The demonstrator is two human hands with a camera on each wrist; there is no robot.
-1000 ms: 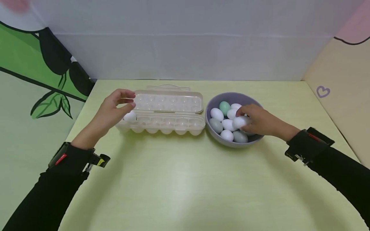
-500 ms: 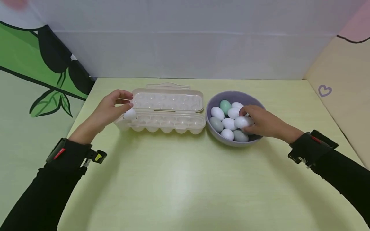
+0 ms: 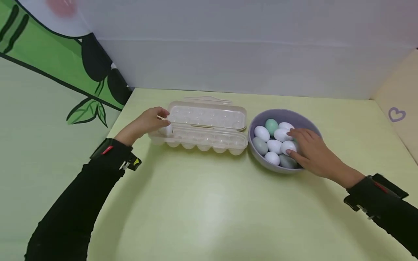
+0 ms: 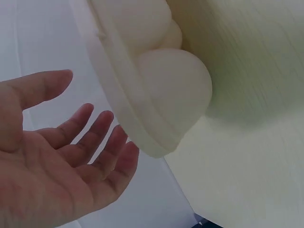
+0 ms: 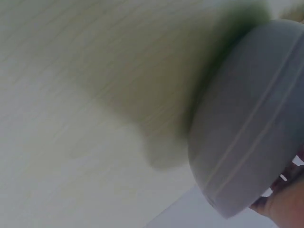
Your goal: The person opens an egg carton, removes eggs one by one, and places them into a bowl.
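Note:
In the head view, my left hand (image 3: 149, 122) hovers at the left end of the clear egg carton (image 3: 209, 139), its fingers loosely bent and holding nothing. A white egg (image 3: 168, 129) sits in the carton's end, partly behind the thumb. The left wrist view has the fingertips close to the carton's rim (image 4: 128, 107); contact is unclear. My right hand (image 3: 313, 154) reaches over the purple-grey bowl (image 3: 261, 157), which holds several white, grey and green eggs. Its fingers spread over a white egg (image 3: 289, 147), thumb at the lower edge. In the right wrist view, the bowl's wall hides most of the fingers.
The carton's lid (image 3: 209, 115) is folded back toward the white rear wall (image 3: 248, 65). Carton and bowl stand side by side on the pale yellow table (image 3: 202, 203). A printed side panel (image 3: 32, 108) rises at the left, a beige one (image 3: 400, 94) at the right.
The head view has swung left, so everything appears farther right. My right hand's fingers have loosened around the white egg, which now sits lower among the others. My left hand stays by the carton.

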